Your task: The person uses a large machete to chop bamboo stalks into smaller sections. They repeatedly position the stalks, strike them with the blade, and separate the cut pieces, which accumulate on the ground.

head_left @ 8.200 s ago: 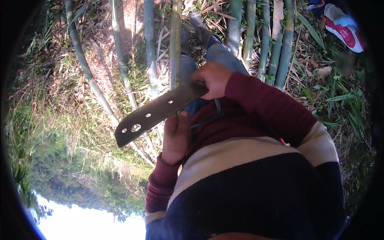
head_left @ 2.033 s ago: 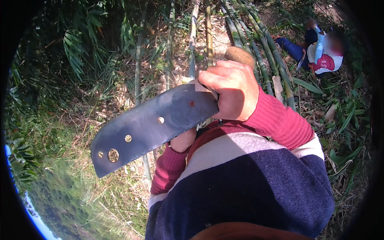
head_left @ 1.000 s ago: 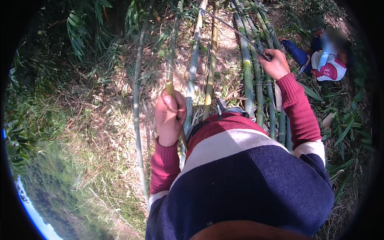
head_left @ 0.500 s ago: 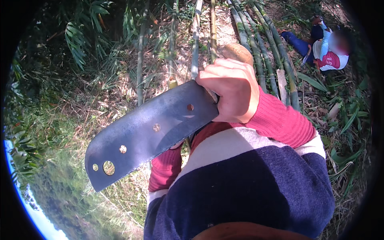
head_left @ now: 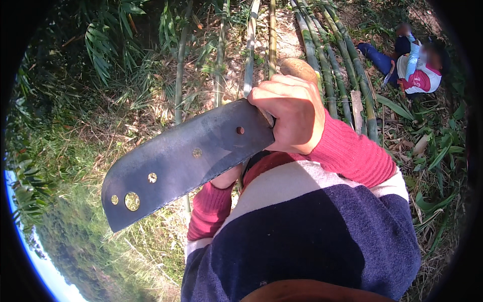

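My right hand is closed around the wooden handle of a machete. Its broad dark blade, pierced by several round holes, stretches left across my front, with the tip lowest. Behind the blade, my left forearm reaches up in a red cuff, and a bit of bare wrist shows. The blade hides my left hand's fingers and whatever they may touch. Past the blade, a pale bamboo pole runs away from me on the ground.
Several green bamboo poles lie side by side ahead to the right; others lie ahead to the left. A person sits on the ground at the far right. Leafy branches hang at the far left, above grass and dry leaves.
The machete's tip has risen slightly and shifted left. More of my left wrist shows below the blade. A cut yellow-green bamboo end, earlier above the blade, is now out of sight.
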### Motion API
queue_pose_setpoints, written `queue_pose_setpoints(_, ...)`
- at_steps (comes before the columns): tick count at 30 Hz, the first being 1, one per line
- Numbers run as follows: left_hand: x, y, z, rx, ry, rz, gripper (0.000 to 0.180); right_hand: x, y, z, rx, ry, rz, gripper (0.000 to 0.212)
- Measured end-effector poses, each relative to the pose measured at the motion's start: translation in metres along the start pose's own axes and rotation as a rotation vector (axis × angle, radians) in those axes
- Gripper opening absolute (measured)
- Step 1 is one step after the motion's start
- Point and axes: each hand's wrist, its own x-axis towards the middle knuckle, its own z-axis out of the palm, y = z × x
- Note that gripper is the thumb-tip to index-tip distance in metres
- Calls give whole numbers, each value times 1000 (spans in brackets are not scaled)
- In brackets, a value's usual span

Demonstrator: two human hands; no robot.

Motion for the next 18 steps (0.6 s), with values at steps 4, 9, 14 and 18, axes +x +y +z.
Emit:
queue_pose_setpoints(4, 4, 7, -1, 88, 18, 40, 95, 0, 3, 5, 28, 73, -54, 43)
queue_pose_setpoints(9, -6, -5, 2, 158, -35, 20, 92, 0, 2, 8, 41, 80, -42, 44)
queue_pose_setpoints(14, -6, -10, 6, 196, -66, 22, 88, 0, 2, 11, 27, 71, -32, 44)
queue_pose_setpoints(18, -3, -11, 11, 208, -26, 39, 78, 0, 4, 19, -21, 32, 2, 41)
